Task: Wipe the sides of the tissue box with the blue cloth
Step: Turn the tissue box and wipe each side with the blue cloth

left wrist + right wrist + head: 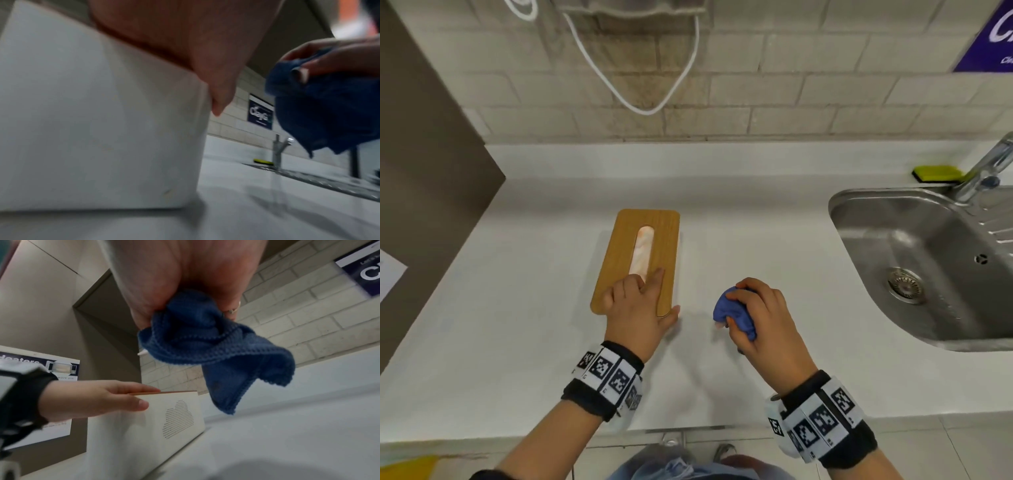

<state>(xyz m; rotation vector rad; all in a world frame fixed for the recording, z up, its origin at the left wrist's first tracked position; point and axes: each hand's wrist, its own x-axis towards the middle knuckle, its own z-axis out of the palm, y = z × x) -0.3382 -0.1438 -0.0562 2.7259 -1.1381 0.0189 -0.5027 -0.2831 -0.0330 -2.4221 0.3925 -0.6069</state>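
The tissue box [666, 240] has a wooden lid and white sides [92, 129] and lies lengthwise on the white counter. My left hand [640, 308] holds its near end, with fingers on the lid and the thumb [133, 404] against the right side wall. A dotted pattern marks that wall [179, 418]. My right hand [760, 311] grips the bunched blue cloth [732, 308] a short way right of the box, apart from it. A loose corner of the cloth [226, 394] hangs down above the counter.
A steel sink [859, 212] is set into the counter at the right, with a tap [986, 164] and a yellow-green sponge [936, 173] behind it. A dark panel [424, 171] bounds the counter on the left. A white cable loop [640, 108] hangs on the brick wall.
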